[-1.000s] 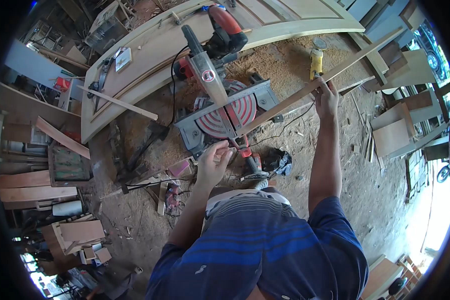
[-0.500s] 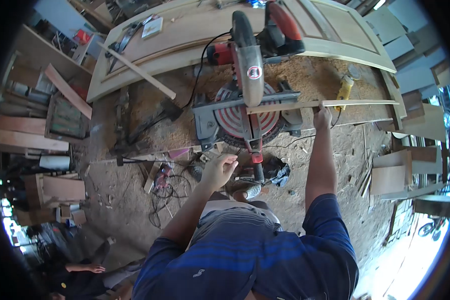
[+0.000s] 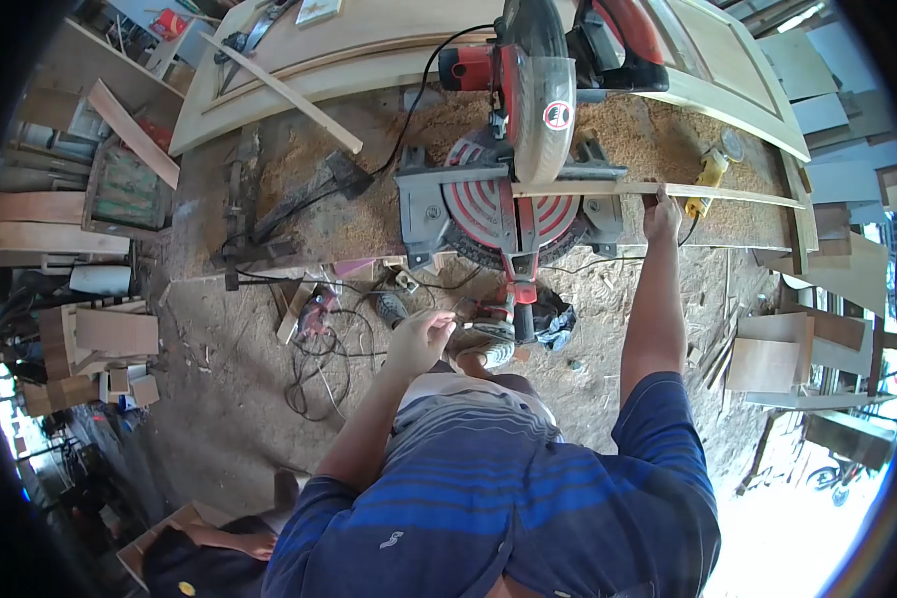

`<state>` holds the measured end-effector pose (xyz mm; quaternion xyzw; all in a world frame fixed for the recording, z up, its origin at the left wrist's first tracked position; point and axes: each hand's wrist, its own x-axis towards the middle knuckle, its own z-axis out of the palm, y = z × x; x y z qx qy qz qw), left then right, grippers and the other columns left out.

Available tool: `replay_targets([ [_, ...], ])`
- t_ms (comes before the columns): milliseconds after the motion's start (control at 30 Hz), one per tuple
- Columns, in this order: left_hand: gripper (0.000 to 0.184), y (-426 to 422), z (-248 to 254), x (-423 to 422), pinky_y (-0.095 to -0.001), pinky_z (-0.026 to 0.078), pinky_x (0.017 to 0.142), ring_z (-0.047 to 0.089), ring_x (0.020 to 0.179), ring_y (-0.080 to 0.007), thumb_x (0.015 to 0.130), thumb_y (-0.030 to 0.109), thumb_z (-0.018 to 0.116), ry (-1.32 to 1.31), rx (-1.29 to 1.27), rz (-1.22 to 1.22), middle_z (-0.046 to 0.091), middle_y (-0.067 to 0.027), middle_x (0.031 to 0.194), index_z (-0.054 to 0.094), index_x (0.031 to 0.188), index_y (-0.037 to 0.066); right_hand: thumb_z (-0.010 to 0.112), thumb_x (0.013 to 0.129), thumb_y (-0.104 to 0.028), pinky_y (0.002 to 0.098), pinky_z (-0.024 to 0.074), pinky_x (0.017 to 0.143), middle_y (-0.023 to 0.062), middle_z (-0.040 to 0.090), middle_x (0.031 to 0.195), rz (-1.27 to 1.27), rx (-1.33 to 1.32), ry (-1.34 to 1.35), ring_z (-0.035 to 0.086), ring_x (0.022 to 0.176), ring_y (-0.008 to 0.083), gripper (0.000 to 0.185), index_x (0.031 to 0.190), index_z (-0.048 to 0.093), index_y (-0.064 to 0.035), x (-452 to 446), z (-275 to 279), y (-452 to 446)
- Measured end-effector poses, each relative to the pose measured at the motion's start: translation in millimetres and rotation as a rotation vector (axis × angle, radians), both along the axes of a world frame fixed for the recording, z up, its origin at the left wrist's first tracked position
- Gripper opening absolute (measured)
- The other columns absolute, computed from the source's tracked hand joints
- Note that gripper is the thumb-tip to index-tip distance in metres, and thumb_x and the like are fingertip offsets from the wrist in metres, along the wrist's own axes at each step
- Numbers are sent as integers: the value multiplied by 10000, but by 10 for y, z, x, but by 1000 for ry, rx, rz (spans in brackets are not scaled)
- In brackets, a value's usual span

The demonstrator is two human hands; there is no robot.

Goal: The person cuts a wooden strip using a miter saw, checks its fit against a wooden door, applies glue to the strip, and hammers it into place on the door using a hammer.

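My right hand (image 3: 662, 217) grips a thin wooden strip (image 3: 733, 193) near its middle. The strip's left end lies on the mitre saw's base, along the fence and beside the blade guard (image 3: 545, 120). Its right part stretches over the workbench. The mitre saw (image 3: 517, 214) has a round red-and-white striped table, and its head stands above the strip. In front of the bench, apart from the saw, is my left hand (image 3: 421, 341). Its fingers are curled together, and what they hold, if anything, is too small to make out.
A wooden door panel (image 3: 389, 62) lies at the back of the sawdust-covered bench (image 3: 329, 214). A yellow power tool (image 3: 708, 179) sits behind the strip. Another strip (image 3: 289, 95) leans over the bench's left side. Cables (image 3: 319, 374) trail on the floor. Another person's hand (image 3: 259, 545) shows lower left.
The view has shifted, so the saw appears higher and further right. The strip now lies closer along the fence. My left hand is slightly further left, still curled.
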<state>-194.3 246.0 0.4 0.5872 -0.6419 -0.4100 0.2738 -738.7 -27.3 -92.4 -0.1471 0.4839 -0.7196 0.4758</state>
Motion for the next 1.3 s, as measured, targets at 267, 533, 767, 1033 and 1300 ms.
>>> replay_targets([
  [267,163,-232,340,101,-385,602,802,794,911,-303,1013,133,742,53,-17,3,789,-150,961,771,1129,21,625,1116,-132,448,625,978,148,703,1209,-74,-146,143,730,1087,287,288,1370,585,-2,648,1022,1002],
  [533,227,-788,633,184,-375,593,808,781,905,-271,1002,141,772,25,-265,-187,785,-153,1029,755,1191,16,535,1144,-115,476,602,972,84,646,1087,33,-376,145,678,1011,210,380,1511,491,-29,1223,2134,1497],
  [767,475,-962,569,-55,-356,601,860,782,1000,-249,965,223,837,195,-204,-371,779,-154,1153,677,1353,2,537,1143,-114,541,612,1014,93,646,1119,28,-428,164,696,991,220,343,1480,525,-47,1651,2482,1344],
  [1033,365,-906,767,101,-294,584,800,707,884,-110,974,126,828,325,-79,-323,747,-71,985,700,1290,-6,596,1117,-86,531,642,971,95,667,1068,-85,-408,141,714,957,226,238,1346,561,-32,1785,2329,1327],
  [1300,441,-868,1073,169,-309,582,997,723,1123,-157,1054,98,740,726,76,-174,747,-131,1255,603,1434,-79,643,1108,-121,464,583,1019,85,686,1127,-119,-343,91,684,1039,196,166,1241,617,-24,1736,2204,1507],
])
